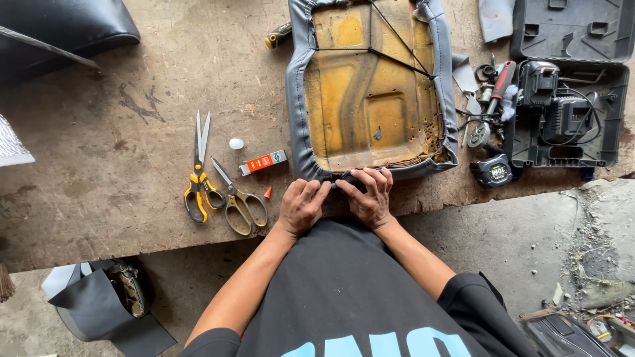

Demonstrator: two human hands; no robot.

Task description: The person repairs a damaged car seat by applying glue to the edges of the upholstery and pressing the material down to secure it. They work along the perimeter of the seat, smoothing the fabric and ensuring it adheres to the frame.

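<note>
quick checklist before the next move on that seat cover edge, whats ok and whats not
1. Both hands on the cover edge: ok. Left hand and right hand press the grey cover at the near end of the upturned seat base.
2. Cover wrapped over the side rims: ok where visible; the near edge under the fingers cannot tell.
3. Cutting tools within reach: ok. Yellow-handled scissors and metal shears lie left of the hands.
4. Glue tube closed: not ok; its white cap lies apart.
5. Cord across the base taut: cannot tell.
</note>
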